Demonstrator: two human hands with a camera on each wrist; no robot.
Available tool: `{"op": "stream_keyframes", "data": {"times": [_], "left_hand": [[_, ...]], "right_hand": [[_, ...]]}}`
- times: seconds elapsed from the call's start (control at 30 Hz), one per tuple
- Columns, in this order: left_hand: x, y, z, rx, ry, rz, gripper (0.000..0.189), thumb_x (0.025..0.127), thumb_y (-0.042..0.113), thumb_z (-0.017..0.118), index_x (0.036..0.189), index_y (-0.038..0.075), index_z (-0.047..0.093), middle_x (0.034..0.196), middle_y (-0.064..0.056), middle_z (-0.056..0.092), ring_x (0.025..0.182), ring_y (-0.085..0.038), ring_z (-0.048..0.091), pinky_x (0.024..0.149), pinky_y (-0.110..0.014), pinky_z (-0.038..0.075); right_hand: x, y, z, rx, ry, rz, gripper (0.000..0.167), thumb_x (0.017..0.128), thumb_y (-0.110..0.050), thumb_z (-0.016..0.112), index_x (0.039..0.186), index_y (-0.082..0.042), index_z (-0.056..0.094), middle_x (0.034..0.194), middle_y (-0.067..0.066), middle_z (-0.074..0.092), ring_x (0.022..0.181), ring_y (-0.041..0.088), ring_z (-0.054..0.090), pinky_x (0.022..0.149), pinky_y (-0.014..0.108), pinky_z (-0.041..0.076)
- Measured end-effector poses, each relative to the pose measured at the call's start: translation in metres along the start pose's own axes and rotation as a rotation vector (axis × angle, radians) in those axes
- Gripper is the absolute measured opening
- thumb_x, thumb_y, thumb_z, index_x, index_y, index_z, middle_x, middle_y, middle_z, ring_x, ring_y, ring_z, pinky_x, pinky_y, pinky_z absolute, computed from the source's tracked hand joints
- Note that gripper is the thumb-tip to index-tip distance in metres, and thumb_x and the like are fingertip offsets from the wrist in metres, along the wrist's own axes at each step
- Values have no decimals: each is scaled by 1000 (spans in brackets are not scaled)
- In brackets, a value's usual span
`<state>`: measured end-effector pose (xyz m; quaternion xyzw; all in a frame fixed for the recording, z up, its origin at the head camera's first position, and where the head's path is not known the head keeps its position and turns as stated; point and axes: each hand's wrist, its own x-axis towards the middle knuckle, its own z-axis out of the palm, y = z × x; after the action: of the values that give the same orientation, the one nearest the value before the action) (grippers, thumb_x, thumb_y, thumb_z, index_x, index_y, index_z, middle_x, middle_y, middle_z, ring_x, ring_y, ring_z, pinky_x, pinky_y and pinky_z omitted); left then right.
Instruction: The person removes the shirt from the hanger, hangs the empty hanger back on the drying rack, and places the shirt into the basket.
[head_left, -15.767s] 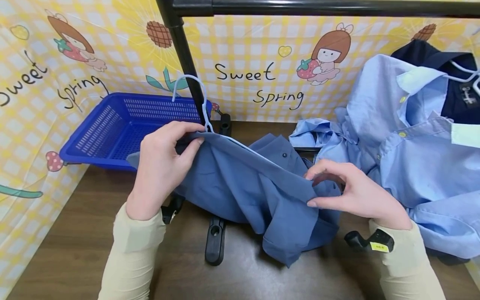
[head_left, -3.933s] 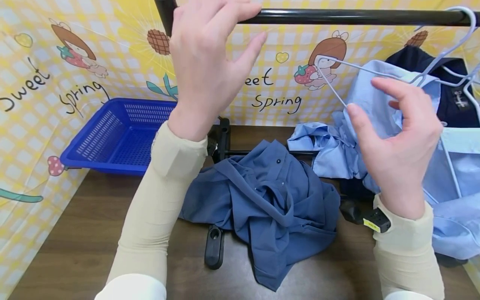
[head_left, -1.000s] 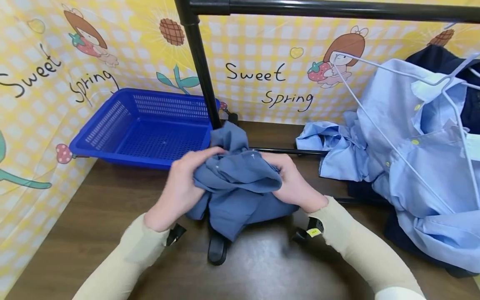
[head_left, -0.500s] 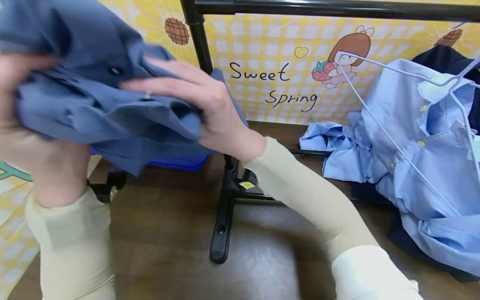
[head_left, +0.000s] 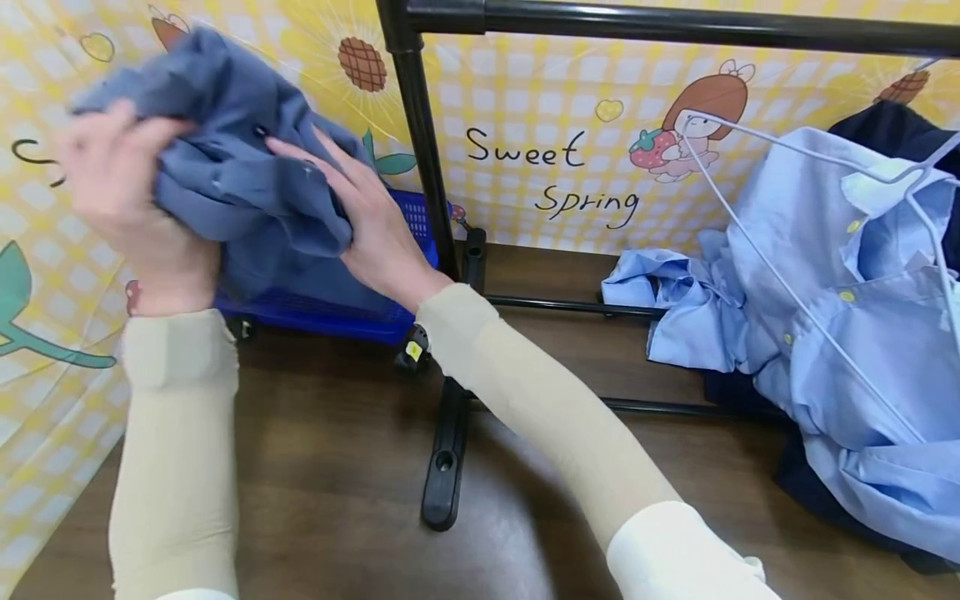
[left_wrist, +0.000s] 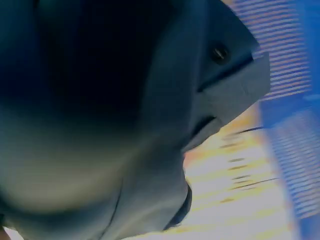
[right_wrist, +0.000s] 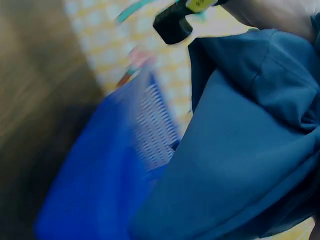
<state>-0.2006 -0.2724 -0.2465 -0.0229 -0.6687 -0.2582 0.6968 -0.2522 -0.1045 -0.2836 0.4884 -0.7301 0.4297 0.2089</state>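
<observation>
You hold one blue-grey garment [head_left: 240,192], bunched, clasped in your left grip [head_left: 135,200] and right grip [head_left: 375,225], above one blue basket [head_left: 337,325] beside a black rack [head_left: 428,158].

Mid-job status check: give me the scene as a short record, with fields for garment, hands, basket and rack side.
Garment: blue-grey garment, bunched, a dark button showing
Left hand: left hand grips its left side, blurred
Right hand: right hand holds its right side, fingers extended over it
Basket: blue basket, partly hidden by the garment; contact unclear
Rack side: light blue shirt right of the black upright
Hanger: pale hanger, partly in front of that shirt
</observation>
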Motion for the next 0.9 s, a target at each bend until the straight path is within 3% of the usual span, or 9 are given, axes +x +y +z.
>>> {"op": "stream_keyframes", "data": {"times": [0.1,0.2,0.3,0.37,0.43,0.5,0.57,0.77,0.9], "left_hand": [[-31,-41,6,-11,-238,16,19,96,12,61,97,8,80,107,-3,75,102,-34,57,99,-40,41],[-55,-78,4,31,-578,-33,30,91,3,62,115,11,78,132,-8,65,123,-37,49,106,-47,38],[-69,-100,-1,153,-919,-137,58,83,4,69,140,16,64,162,-8,34,147,-34,20,113,-63,24],[-75,-109,-5,245,-1130,-241,87,81,12,76,159,24,40,171,-4,-3,152,-33,-13,110,-76,4],[-78,-114,-6,300,-1273,-318,108,81,22,79,165,29,11,166,-2,-25,147,-35,-31,101,-82,-8],[-79,-116,-6,319,-1373,-364,117,85,32,76,162,32,-12,160,-1,-38,142,-37,-39,94,-84,-14],[-80,-118,-6,312,-1424,-374,115,90,37,70,159,31,-21,159,-5,-39,143,-38,-36,97,-84,-11],[-81,-110,-15,311,-1548,-382,94,100,56,45,159,25,-21,162,-19,-29,147,-45,-23,104,-81,-4],[-79,-95,-26,298,-1652,-435,86,102,60,34,160,23,-18,160,-20,-31,146,-50,-21,102,-82,-4]], "right_hand": [[-20,20,16,-124,-120,247,65,100,-16,65,159,-17,37,169,0,13,151,9,13,117,21,8],[-36,33,28,-215,-213,398,79,95,-10,68,162,-21,28,170,1,9,151,21,19,120,31,16],[-47,40,37,-274,-282,501,91,93,-20,74,164,-27,19,170,2,8,152,29,18,119,47,22],[-51,43,40,-317,-325,538,101,90,-31,78,165,-31,10,170,1,6,153,30,15,119,53,21],[-53,45,43,-364,-365,551,111,86,-42,80,165,-31,2,170,1,5,153,28,13,119,53,18],[-53,46,44,-403,-403,546,119,85,-49,80,164,-29,-6,170,0,5,153,24,14,120,48,17],[-53,46,44,-438,-453,541,119,86,-53,77,164,-27,-10,170,0,6,153,21,16,121,42,18],[-56,40,48,-591,-680,551,94,94,-64,56,166,-23,9,168,-1,20,151,20,24,120,36,21],[-60,31,44,-657,-783,557,87,94,-65,53,163,-21,25,164,-2,31,148,20,30,118,37,24]]}}
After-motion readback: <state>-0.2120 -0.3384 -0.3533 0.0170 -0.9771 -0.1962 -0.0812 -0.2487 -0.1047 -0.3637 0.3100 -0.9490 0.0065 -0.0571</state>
